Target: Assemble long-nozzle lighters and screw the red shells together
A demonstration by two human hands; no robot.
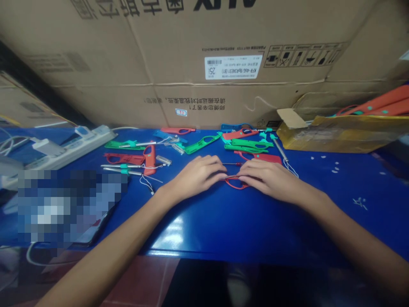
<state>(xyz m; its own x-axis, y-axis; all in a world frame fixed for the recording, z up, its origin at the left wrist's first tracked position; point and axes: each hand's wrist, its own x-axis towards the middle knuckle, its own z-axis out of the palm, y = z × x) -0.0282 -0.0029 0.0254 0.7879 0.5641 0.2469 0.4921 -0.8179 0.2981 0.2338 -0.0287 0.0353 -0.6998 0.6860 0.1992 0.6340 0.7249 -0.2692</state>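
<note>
My left hand (204,172) and my right hand (271,177) meet over the middle of the table, fingers closed on a red lighter casing (235,184). Its loop shows below my fingertips; the rest is covered by them. Just beyond, a thin screwdriver-like rod with a dark red end (235,163) lies between the hands. A red casing (268,158) sits behind my right hand, close to green casings (247,145). Left of my left hand are an upright-lying red casing (150,160), metal tubes (121,166) with white wires, and a small clear part (164,160).
A large cardboard box (179,51) walls off the back. An open carton (335,136) holding red casings stands at right. Left are a power strip (73,151) and a blurred-out device (96,226). White scraps (335,168) dot the blue table (198,226).
</note>
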